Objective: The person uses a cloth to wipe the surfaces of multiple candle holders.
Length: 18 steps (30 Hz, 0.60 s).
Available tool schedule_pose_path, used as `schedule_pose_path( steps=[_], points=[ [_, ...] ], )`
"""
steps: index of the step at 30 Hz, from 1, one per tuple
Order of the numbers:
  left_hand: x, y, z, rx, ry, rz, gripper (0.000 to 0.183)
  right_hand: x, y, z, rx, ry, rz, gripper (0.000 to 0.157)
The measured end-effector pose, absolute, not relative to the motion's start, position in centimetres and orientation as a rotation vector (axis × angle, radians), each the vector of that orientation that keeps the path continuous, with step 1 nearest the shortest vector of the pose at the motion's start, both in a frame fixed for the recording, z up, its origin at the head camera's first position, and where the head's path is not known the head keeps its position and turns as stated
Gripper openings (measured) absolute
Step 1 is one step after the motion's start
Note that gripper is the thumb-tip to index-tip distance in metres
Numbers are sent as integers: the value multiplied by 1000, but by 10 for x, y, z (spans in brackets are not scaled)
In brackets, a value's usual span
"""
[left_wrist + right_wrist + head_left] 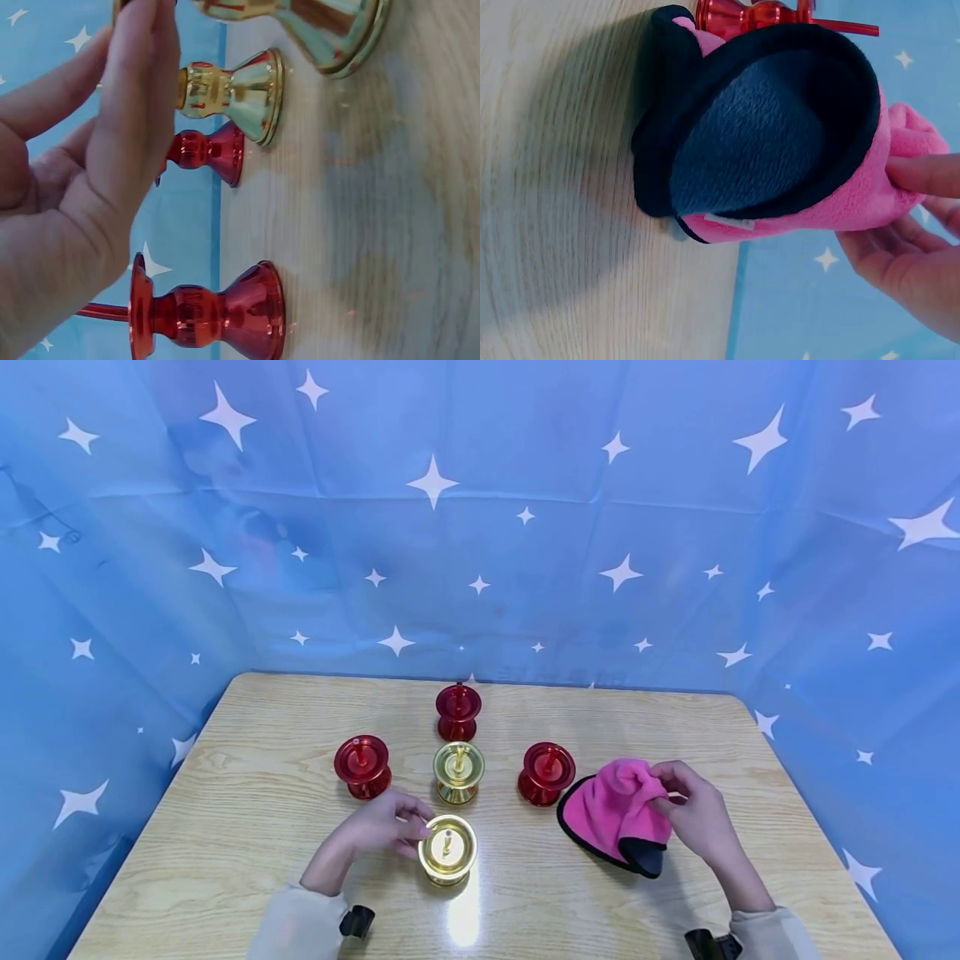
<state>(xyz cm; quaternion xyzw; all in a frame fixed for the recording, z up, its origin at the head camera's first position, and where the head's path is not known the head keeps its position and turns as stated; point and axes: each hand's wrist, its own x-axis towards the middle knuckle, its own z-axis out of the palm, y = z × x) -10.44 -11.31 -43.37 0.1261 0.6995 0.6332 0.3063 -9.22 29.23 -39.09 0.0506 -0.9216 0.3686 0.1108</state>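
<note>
My left hand (393,824) pinches the near side of a gold candle holder (447,847) at its rim, thumb over the edge. This holder stands upright, with a small spike in its dish. In the left wrist view, its flared foot (337,26) shows at the top, beside the fingers. My right hand (696,810) grips the gathered top of a pink fleece cap-like piece (611,806) with black edging. Its dark lined opening (765,135) faces the right wrist camera, and its lower edge rests close on the table.
A second gold candle holder (458,770) stands behind the held one. Red candle holders stand at left (363,766), at the back (457,712) and at right (546,772), the last beside the pink fleece. A blue starred curtain (480,527) rises behind the wooden table (247,827).
</note>
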Motion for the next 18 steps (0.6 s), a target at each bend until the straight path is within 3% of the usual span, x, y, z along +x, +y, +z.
schedule_pose_path(
  steps=[11,18],
  points=[
    [-101,-108,-431,268,1804,1776,15,-85,291,-376,217,-2659,1082,30],
    [-102,-99,-404,291,1750,1853,19,-81,285,-352,337,-2571,1102,34]
  ],
)
